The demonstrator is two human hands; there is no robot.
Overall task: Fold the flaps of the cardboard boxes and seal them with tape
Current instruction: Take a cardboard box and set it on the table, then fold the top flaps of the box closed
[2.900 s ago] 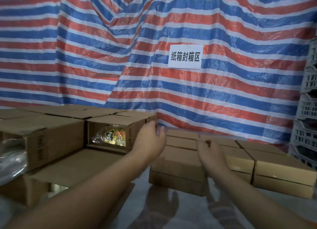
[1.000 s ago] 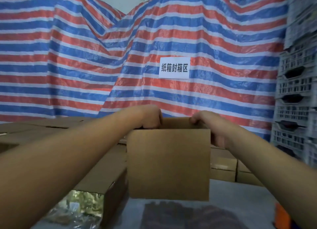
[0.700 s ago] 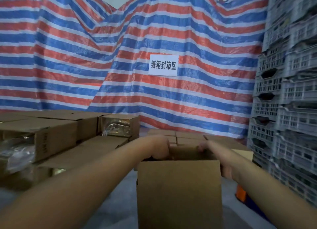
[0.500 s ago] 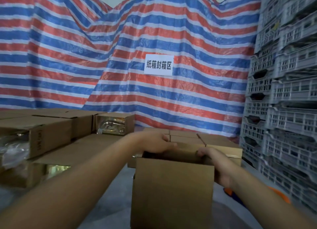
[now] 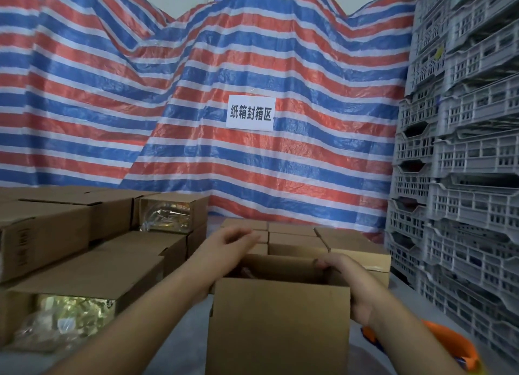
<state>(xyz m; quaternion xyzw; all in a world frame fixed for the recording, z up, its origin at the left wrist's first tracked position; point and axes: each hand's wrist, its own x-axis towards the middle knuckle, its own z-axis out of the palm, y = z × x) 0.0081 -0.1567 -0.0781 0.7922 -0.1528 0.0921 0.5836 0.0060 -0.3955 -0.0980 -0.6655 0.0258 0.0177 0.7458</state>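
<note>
A brown cardboard box stands upright in front of me with its top open. My right hand grips the box's right top edge, fingers curled over the rim. My left hand hovers just above the box's left top corner, fingers relaxed, holding nothing that I can see. An orange tool, possibly a tape dispenser, lies at the lower right, partly hidden by my right forearm.
Open boxes with shiny packets are stacked on the left. Closed boxes sit behind the held box. Grey plastic crates tower on the right. A striped tarp with a white sign covers the back.
Both hands lifted a box from the stack behind, brought it toward me and lowered it. The left hand has now come off the box's top edge.
</note>
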